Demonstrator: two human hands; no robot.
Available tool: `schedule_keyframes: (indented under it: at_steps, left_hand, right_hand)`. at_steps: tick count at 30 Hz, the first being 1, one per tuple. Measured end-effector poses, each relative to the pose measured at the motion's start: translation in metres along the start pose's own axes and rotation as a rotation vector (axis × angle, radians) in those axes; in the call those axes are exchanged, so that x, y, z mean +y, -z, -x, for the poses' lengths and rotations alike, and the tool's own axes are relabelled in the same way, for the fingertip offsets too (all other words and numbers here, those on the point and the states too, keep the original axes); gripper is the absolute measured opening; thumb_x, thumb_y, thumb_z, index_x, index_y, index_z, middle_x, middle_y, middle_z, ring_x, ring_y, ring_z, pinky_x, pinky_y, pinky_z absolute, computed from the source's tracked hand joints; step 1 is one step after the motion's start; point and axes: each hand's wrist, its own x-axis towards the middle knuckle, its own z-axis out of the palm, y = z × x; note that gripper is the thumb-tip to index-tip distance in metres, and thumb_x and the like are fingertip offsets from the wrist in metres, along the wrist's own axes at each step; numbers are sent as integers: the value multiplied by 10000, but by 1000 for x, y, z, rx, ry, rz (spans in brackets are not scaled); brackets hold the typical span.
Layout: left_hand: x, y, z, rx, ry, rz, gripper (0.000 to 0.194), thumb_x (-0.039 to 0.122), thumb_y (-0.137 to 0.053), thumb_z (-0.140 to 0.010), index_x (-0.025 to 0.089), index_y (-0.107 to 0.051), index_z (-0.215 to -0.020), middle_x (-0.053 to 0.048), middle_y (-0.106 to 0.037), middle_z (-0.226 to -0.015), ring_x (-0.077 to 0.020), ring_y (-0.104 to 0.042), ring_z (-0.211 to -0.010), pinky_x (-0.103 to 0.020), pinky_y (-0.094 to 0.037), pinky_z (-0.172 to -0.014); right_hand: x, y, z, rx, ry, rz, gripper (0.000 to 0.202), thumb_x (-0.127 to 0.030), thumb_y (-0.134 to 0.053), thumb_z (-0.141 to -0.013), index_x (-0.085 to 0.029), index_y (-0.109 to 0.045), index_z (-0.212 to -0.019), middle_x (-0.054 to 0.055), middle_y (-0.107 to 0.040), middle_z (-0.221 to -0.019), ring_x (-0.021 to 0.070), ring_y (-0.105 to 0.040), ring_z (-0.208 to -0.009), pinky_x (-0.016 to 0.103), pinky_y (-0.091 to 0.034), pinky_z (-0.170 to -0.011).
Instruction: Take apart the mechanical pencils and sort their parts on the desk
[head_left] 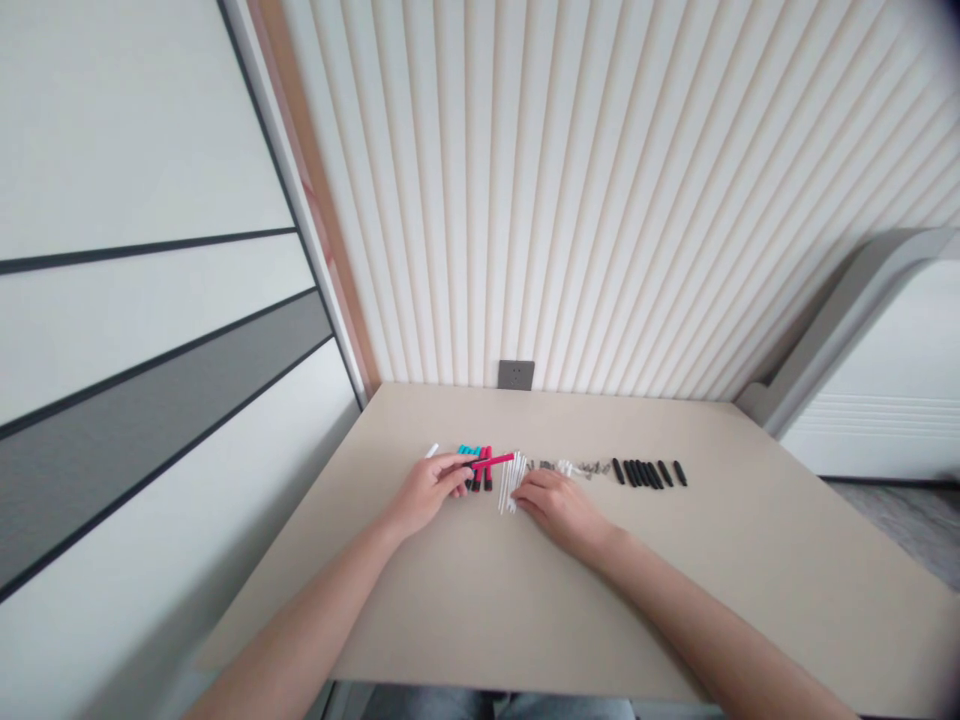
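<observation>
My left hand (430,491) is closed around a pink pen barrel (495,461) with a dark end, held nearly level with its pink end pointing right. Just under it lie more pink barrels (488,469) and teal barrels (463,450), partly hidden by my fingers. My right hand (559,505) bends over a row of thin white pen refills (507,485), its fingertips pinched at their near right end on one refill. Small clear and grey pieces (596,468) and white pieces (565,467) lie behind that hand, partly covered.
Several black pen parts (645,473) lie in a row on the right of the beige table (480,600). A white stick (432,450) lies beyond my left hand. A ribbed wall with a dark socket (516,375) borders the table's far edge; a white panelled cabinet (150,330) stands left.
</observation>
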Motion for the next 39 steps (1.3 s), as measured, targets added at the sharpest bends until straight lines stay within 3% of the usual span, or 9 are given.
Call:
schedule_keyframes:
  at_steps: [9,16,39]
  left_hand:
    - [1,-1,0,-29,5,2,392,403,-593,-860,130,-675,-1129,-22,-659,-686,-139,-583,-639,-255,-468,-639]
    - [3,-1,1,-19,8,-5,390,411,-597,-854,134,-677,-1117,-23,-660,-682,-146,-590,-639,-265,-474,-648]
    - [4,-4,2,-43,12,44,408,409,-630,-832,124,-673,-1120,-28,-660,-696,-147,-585,-638,-267,-482,-641]
  right_hand:
    - [10,-8,2,60,42,-13,207,-214,-505,-964,-222,-711,-983,60,-693,-934,181,-619,-897,291,-462,-816]
    - [11,-8,3,45,165,48,206,-241,-492,-977,-241,-694,-1016,45,-689,-943,174,-608,-863,300,-438,-783]
    - [-5,2,11,22,261,24,219,-242,-459,-990,-222,-677,-973,57,-679,-968,174,-582,-886,304,-412,-780]
